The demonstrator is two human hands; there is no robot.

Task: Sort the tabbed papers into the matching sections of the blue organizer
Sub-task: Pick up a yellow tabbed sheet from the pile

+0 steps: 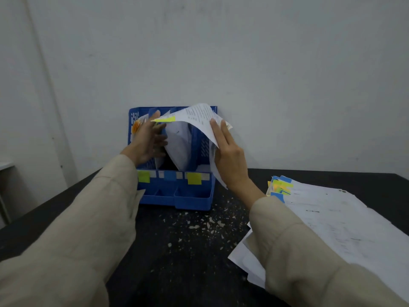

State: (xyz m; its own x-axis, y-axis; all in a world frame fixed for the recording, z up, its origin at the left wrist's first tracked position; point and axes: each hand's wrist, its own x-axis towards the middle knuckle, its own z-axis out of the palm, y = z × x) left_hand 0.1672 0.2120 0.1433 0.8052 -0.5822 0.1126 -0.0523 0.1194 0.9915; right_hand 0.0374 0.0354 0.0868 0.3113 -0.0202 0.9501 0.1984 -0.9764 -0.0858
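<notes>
Yellow-tabbed sheet [199, 120]: our right hand [230, 160] pinches its right edge above the blue organizer [177, 196] at the table's far edge. Left hand [146, 140], fingers spread, parts filed papers. We should match its tab to a yellow front label [194, 178] and lower it squarely. Unsorted stack [332, 209]: near right.

Both arms reach far forward in beige sleeves. The left hand [147, 140] is spread, palm turned right, fingers relaxed and apart, holding nothing. The right hand [229, 158] is raised, back toward the camera, fingers straight and pointing up, thumb hidden.
</notes>
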